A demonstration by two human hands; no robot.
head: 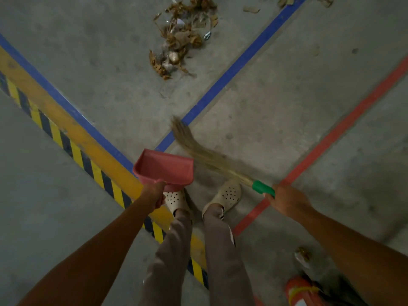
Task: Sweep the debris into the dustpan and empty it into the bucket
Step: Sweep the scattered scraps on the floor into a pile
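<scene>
A heap of dry brown leaves and scraps of litter, the debris (183,38), lies on the concrete floor at the top centre. My left hand (155,194) grips the handle of a pink dustpan (164,167), held in the air above my feet with nothing visible in its pan. My right hand (286,200) grips the green handle of a grass broom (203,151). Its bristles point up and left toward the blue floor line, well short of the heap. No bucket shows in the frame.
Painted lines cross the floor: blue (238,67), red (331,138), and a yellow band with black-yellow hazard stripes (72,138). More loose scraps (251,8) lie at the top right. An orange object (298,290) and a small scrap (303,252) sit at bottom right by my legs.
</scene>
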